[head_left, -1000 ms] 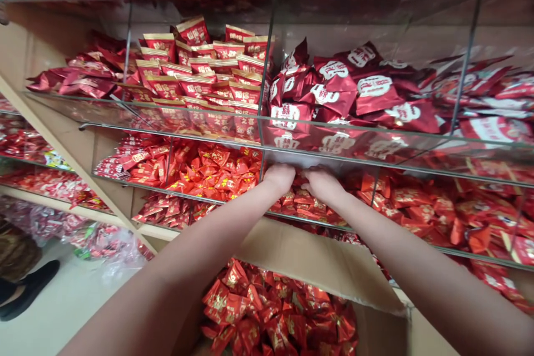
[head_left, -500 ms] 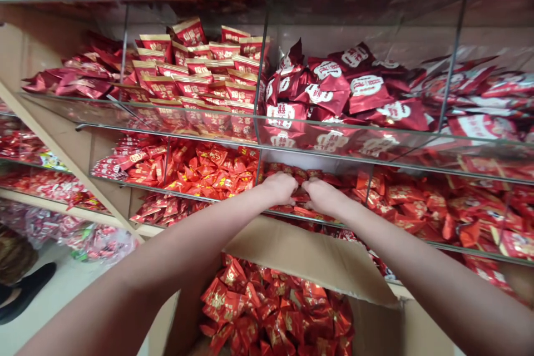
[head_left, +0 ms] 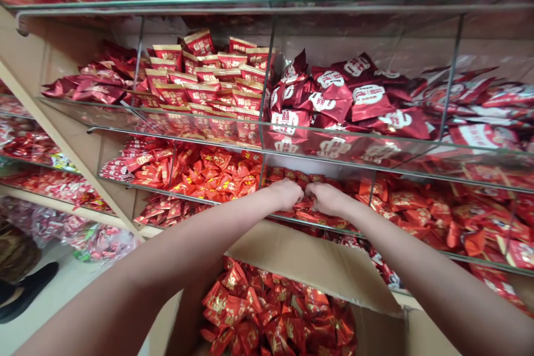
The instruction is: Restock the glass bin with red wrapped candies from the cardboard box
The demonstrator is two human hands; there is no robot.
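Both of my hands reach into a middle shelf compartment of small red packets [head_left: 304,214]. My left hand [head_left: 287,194] is at the left, its fingers curled over the packets. Close beside it on the right, my right hand [head_left: 327,198] has its fingers bent down onto the same packets. What the fingertips hold is too small to make out. Below my hands, an open cardboard box [head_left: 308,258] holds many red packets with gold print [head_left: 275,311].
Glass shelves with dividers [head_left: 267,67] hold gold-topped red packets [head_left: 200,92] and dark red packets with white labels [head_left: 367,97] above my hands. A slanted wooden panel [head_left: 75,150] stands left. A person's black shoe [head_left: 31,292] is on the floor at lower left.
The view has shifted slightly, so the upper shelves appear lower and further right. My hands stay at the same compartment, a little lower in the picture.
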